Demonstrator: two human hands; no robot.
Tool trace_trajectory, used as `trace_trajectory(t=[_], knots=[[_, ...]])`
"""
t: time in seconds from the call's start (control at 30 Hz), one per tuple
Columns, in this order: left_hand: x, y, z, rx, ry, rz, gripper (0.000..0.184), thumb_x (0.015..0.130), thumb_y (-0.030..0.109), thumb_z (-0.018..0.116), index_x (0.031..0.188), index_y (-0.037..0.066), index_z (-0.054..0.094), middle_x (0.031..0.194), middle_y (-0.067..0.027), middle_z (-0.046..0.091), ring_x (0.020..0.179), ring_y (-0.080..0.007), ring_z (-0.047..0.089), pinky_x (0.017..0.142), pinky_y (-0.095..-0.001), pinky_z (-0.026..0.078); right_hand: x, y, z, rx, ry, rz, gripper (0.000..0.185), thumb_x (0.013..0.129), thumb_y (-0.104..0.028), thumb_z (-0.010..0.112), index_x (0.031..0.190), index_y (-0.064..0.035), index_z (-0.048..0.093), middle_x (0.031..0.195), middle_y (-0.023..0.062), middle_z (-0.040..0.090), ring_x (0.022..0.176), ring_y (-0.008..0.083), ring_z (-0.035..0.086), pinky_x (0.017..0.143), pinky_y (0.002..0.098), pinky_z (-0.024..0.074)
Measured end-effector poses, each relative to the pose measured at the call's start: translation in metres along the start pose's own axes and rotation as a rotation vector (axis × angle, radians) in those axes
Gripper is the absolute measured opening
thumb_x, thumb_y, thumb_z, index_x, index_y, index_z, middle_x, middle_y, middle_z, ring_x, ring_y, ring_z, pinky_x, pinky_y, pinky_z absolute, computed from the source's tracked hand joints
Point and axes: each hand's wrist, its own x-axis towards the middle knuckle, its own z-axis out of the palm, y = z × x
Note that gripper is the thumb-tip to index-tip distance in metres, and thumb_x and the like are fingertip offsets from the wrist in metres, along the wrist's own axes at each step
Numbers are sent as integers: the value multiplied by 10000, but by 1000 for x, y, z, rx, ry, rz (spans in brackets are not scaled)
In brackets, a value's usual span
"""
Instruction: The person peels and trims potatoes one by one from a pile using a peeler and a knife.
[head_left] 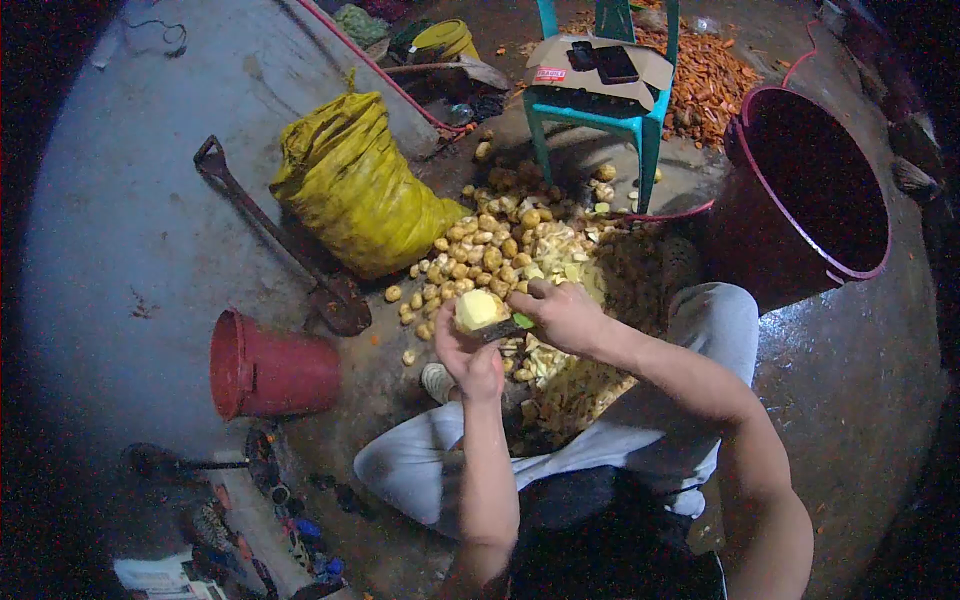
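Over the tan, lumpy potato heap (490,255), the left hand (468,362)'s grip cups a pale-yellow, rounded peeled potato (481,309), likely steadying it; the right hand (565,315) clamps a green-handled, dark-bladed knife (500,330).

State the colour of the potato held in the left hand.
The potato is mostly pale yellow, seen in the head view.

Floor (362,402) open between red bucket (292,372) and left knee (398,472); potato heap (490,250), yellow sack (360,195) block way ahead, maroon barrel (752,225) right.
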Motion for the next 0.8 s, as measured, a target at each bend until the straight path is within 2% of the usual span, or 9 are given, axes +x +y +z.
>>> trace_trajectory(t=[0.13, 0.2, 0.23, 0.4, 0.47, 0.5, 0.6, 0.73, 0.8], knots=[[-8, 5, 6, 98, 46, -110, 682, 704, 44, 778, 1282, 13, 417, 1226, -106, 511, 1152, -259, 521, 998, -408, 447, 11, 31, 38, -7, 24, 156, 374, 702, -167, 738, 1043, -93, 604, 834, 194, 629, 749, 391, 637, 675, 479, 516], [-7, 7, 15, -34, 11, -113, 645, 720, 32, 781, 1266, 16, 440, 1151, -89, 550, 1085, -229, 541, 947, -369, 452, 23, 61, 54, 148, -285, 101, 429, 624, -177, 805, 999, -66, 627, 792, 219, 637, 738, 372, 644, 681, 446, 519], [-8, 11, 17, -91, 47, -118, 630, 730, 51, 781, 1260, 25, 441, 1164, -82, 543, 1091, -225, 533, 948, -375, 447, 16, 61, 51, 250, -94, -24, 486, 559, -229, 872, 944, -45, 640, 745, 218, 637, 728, 357, 646, 679, 417, 518], [2, 13, 9, -40, 82, -78, 622, 725, 44, 779, 1244, 47, 438, 1166, -74, 536, 1077, -215, 540, 946, -368, 459, 9, 19, 15, 388, -75, 97, 419, 634, -193, 828, 974, -67, 617, 775, 185, 632, 727, 380, 629, 669, 434, 511], [1, 13, 16, 45, 66, -20, 616, 721, 19, 770, 1240, 49, 440, 1142, -67, 540, 1058, -207, 550, 930, -350, 473, 3, 10, 9, 214, 54, -56, 402, 694, -35, 662, 1089, -64, 600, 906, 210, 639, 822, 404, 647, 707, 466, 533], [0, 10, 15, 26, 68, 4, 621, 706, -19, 760, 1234, 48, 442, 1137, -63, 536, 1044, -201, 556, 922, -338, 480, 0, 1, 1, 124, 9, -3, 387, 717, -29, 622, 1098, -91, 603, 946, 197, 630, 815, 405, 650, 703, 476, 537], [0, 6, 12, 32, 5, 26, 692, 687, 9, 772, 1280, 56, 419, 1227, -73, 512, 1161, -240, 504, 1023, -401, 423, -2, -5, -4, 35, 44, 27, 364, 706, -21, 619, 1067, -69, 613, 868, 213, 641, 804, 391, 656, 701, 479, 540], [-5, 11, 20, 45, 54, -78, 629, 700, -2, 765, 1243, 45, 449, 1145, -69, 537, 1058, -213, 552, 924, -340, 469, 8, 24, 25, 211, -36, 184, 351, 669, -34, 652, 1017, -30, 617, 776, 236, 639, 790, 394, 656, 698, 484, 532], [-3, 11, 21, -111, 25, -126, 617, 717, 23, 767, 1249, 50, 456, 1142, -69, 543, 1071, -220, 541, 939, -352, 449, 15, 45, 35, 242, -206, 110, 476, 614, -201, 840, 989, -31, 601, 780, 234, 648, 763, 404, 640, 689, 451, 519]])
